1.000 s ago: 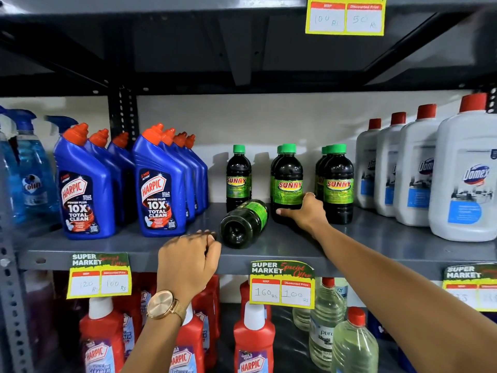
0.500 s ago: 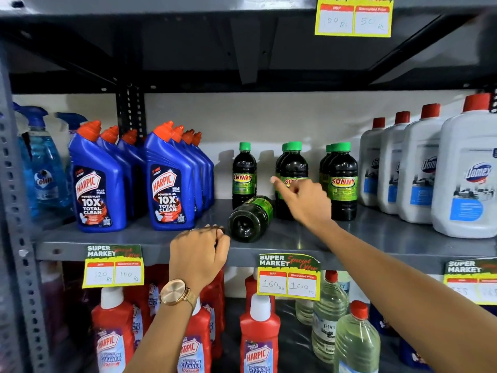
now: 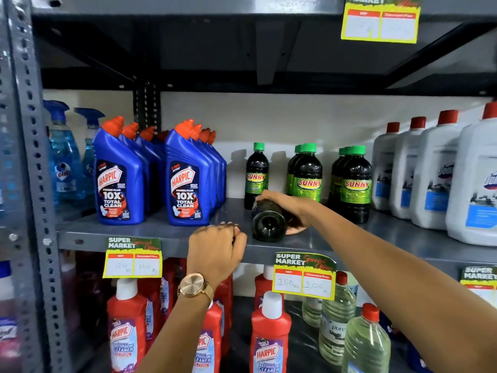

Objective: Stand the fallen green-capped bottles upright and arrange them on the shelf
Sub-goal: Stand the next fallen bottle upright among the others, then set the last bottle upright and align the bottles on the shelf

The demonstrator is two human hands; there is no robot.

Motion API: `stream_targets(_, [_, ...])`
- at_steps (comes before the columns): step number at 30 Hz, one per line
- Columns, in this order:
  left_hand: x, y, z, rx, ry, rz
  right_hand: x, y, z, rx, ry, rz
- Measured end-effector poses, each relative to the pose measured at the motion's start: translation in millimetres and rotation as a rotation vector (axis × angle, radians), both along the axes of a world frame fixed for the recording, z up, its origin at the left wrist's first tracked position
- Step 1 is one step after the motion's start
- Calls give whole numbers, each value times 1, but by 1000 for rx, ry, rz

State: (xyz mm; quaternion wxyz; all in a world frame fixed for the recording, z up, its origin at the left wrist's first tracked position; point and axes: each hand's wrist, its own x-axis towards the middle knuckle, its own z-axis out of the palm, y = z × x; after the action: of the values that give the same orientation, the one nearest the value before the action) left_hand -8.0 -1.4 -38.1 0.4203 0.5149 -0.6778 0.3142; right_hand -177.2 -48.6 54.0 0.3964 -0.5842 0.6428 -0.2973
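Note:
One dark green-capped bottle (image 3: 267, 224) lies on its side on the grey shelf (image 3: 166, 232), its base facing me. My right hand (image 3: 289, 208) is wrapped over its body from the right. Behind it, other green-capped bottles stand upright: a single one (image 3: 256, 175) at the left, a middle group (image 3: 306, 173) and a right group (image 3: 355, 181). My left hand (image 3: 217, 251), with a gold watch on the wrist, rests as a closed fist on the shelf's front edge and holds nothing.
Blue Harpic bottles (image 3: 188, 176) stand left of the green-capped ones, with blue spray bottles (image 3: 63, 157) further left. White jugs (image 3: 441, 170) with red caps fill the right. Red bottles (image 3: 270, 332) and clear bottles (image 3: 365, 343) are on the shelf below. Price tags (image 3: 304, 275) hang from the edge.
My right hand left the upright middle bottle, swung left with a finger out, then came down and closed over the fallen bottle. My left fist stayed on the shelf edge.

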Motion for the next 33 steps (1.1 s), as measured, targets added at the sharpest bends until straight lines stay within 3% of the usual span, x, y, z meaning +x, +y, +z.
stream_targets(5, [-1, -4, -2, -13, 25, -19, 1, -10, -2, -502, -120, -49])
stream_targets(9, [0, -5, -2, -16, 20, -16, 14, -20, 2, -722, 57, -88])
stream_targets(19, [1, -8, -3, -24, 0, -21, 33, -46, -9, -720, 115, -250])
stream_targets(23, [2, -8, -3, -30, -2, -33, 37, -49, -12, -690, 2, -252])
stream_targets(29, [1, -9, -4, 10, 25, -17, 32, -58, -32, -537, -163, -87])
stream_targets(33, [1, -9, -4, 16, 25, -14, 28, -54, -30, -601, -48, -142])
